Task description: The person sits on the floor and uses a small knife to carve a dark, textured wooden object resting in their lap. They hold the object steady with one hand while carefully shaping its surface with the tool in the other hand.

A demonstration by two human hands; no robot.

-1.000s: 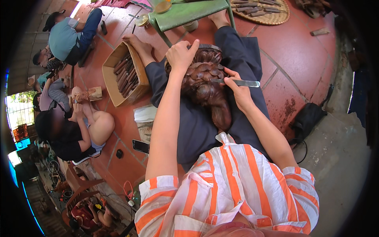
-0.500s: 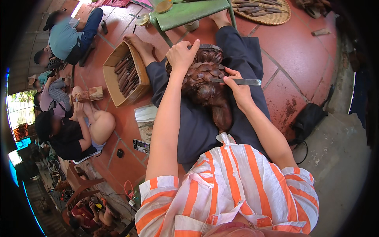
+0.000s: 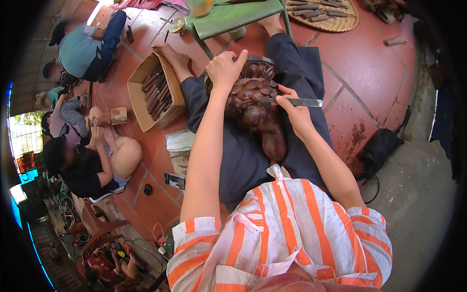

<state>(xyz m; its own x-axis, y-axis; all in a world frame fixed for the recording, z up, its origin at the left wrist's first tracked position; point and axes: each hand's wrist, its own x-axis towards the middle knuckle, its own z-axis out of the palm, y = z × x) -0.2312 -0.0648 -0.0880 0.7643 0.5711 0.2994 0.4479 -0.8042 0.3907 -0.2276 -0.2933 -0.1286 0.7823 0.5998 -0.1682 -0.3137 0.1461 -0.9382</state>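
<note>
A dark brown wood carving (image 3: 255, 111) with rounded, layered relief lies across my lap between my knees. My left hand (image 3: 224, 70) grips its far left edge, fingers curled over the side and thumb sticking out. On the carving's right side, my right hand (image 3: 296, 111) is closed round a flat metal chisel (image 3: 306, 102). The chisel's tip meets the scalloped relief, and its broad bright end points right, past my hand. What lies under my left fingers is hidden.
A cardboard box (image 3: 179, 104) of wooden-handled tools stands beside my left leg. Ahead are a green stool (image 3: 238, 20) and a woven tray (image 3: 335, 23) of more tools. A phone (image 3: 174, 180) lies left; a black bag (image 3: 382, 148) sits right. A seated co-worker (image 3: 80, 163) carves wood nearby.
My hands, the chisel and the carving stay almost in place, with only a slight shift. At the far left, a person in a blue-green shirt has leaned a little.
</note>
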